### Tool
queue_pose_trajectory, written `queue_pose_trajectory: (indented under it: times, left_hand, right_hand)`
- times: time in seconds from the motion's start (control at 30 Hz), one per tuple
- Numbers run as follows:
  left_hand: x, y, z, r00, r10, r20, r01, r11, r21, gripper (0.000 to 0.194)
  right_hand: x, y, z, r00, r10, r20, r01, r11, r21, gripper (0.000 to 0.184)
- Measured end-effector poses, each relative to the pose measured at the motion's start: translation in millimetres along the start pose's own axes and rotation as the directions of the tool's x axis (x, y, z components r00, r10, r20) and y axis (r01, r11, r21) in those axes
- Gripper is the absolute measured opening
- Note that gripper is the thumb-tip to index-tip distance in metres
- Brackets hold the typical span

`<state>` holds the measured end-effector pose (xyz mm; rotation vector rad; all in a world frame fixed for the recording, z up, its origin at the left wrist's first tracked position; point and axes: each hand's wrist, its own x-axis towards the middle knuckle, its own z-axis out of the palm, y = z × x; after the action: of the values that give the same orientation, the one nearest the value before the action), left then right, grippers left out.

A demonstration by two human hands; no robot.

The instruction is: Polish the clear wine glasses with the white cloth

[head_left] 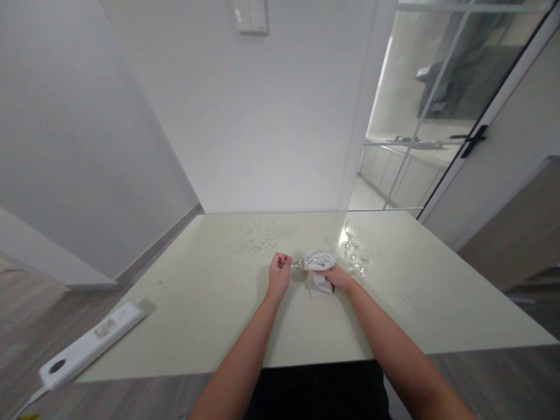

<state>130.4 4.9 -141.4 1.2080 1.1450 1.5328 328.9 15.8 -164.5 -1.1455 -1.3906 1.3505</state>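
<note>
Near the middle of the table, my left hand (pixel 280 267) is closed, pinching the stem end of a clear wine glass (pixel 298 263). The glass lies sideways in the air, its bowl pointing right. Around that bowl is a white cloth (pixel 321 284), which my right hand (pixel 336 276) grips from below and the right. Cloth covers part of the right hand's fingers and much of the bowl. Beyond my left hand stand several clear glasses (pixel 259 236). Another group of clear glasses (pixel 354 251) is just past my right hand; their outlines are faint.
The pale table (pixel 196 309) reaches back to a white wall (pixel 271 128). At its front left corner lies a white power strip (pixel 94 344) with a cable. A glass-paned door (pixel 411 140) with a black handle (pixel 475 140) is at the back right.
</note>
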Motion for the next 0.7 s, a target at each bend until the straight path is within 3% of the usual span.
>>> queue_pose_trajectory:
  times: [0.5,0.7]
  left_hand:
    - [1.0,-3.0,1.3,0.991,0.068,0.113,-0.075,0.996,0.054,0.036]
    - [2.0,-9.0,0.4,0.988,0.071,0.137,-0.088,0.989,0.117,0.033]
  right_hand:
    - [0.3,-0.9,1.1,0.998,0.049,-0.048,-0.043,0.992,0.120,0.048]
    - [1.7,0.1,0.8,0.999,-0.006,-0.041,0.010,0.996,0.087,0.047]
